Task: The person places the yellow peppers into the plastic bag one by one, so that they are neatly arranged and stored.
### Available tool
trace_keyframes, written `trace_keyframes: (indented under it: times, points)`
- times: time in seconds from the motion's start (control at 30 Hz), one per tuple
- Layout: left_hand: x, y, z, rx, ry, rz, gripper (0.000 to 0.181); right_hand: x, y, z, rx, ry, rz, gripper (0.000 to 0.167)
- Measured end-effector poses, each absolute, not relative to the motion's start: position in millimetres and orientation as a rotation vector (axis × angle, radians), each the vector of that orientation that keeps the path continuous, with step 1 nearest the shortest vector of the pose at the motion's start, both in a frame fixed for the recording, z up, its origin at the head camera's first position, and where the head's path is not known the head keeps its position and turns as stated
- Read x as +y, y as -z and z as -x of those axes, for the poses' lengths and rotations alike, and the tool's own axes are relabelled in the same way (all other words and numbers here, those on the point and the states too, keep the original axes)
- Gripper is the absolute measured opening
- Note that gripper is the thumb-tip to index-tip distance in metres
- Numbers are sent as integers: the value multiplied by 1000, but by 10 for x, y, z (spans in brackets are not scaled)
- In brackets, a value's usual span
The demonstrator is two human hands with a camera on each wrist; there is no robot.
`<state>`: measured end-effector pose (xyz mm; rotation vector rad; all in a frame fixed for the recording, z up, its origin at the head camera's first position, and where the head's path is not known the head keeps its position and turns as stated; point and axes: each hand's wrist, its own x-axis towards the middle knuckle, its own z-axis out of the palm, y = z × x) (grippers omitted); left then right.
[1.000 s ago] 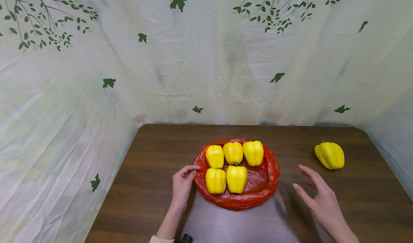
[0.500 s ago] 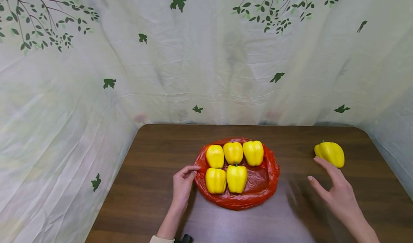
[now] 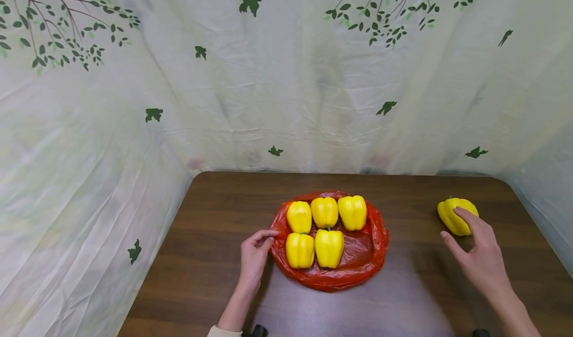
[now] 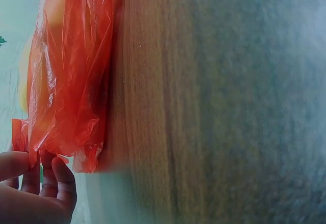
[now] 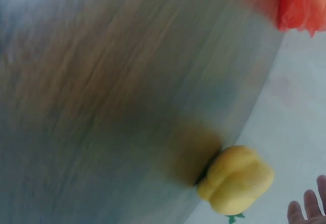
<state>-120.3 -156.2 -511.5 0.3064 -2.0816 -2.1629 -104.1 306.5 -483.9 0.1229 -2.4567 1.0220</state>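
A red plastic bag (image 3: 358, 272) lies spread open on the table, its edge rolled into a round rim. Inside it several yellow bell peppers (image 3: 329, 249) stand in two rows, the bag's front right part bare. My left hand (image 3: 254, 260) pinches the bag's left rim between thumb and fingers, and the left wrist view shows the thin red plastic (image 4: 71, 91) held there. At the right, one more yellow bell pepper (image 3: 449, 217) lies on the table. My right hand (image 3: 483, 257) hovers over its near side with fingers spread; in the right wrist view the pepper (image 5: 237, 179) and the fingertips are apart.
The brown wooden table (image 3: 224, 207) carries the bag near its middle. Bare wood lies between the bag and the lone pepper. A pale curtain (image 3: 304, 88) with printed leaves hangs behind the table and at both sides.
My right hand has moved right and away from me, from beside the bag to the lone pepper. The left hand keeps its hold on the rim, and the peppers have stayed put.
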Motion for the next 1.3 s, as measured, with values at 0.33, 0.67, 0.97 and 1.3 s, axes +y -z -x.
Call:
trace_keyframes:
  times: [0.33, 0.67, 0.97, 1.3]
  points:
    - [-1566, 5110, 1199, -2112, 2130, -302, 18, 3267, 4882, 1256, -2520, -992, -59, 65]
    - [-1583, 5120, 1211, -2116, 2137, -303, 18, 3440, 4895, 1415, -2635, -957, 12, 73]
    - [-1575, 5088, 1190, -2121, 2139, -306, 18, 3523, 4916, 1551, -2758, -954, 63, 84]
    - [-1560, 4936, 1156, -2133, 2151, -297, 18, 3612, 4965, 1601, -2882, -1021, 181, 89]
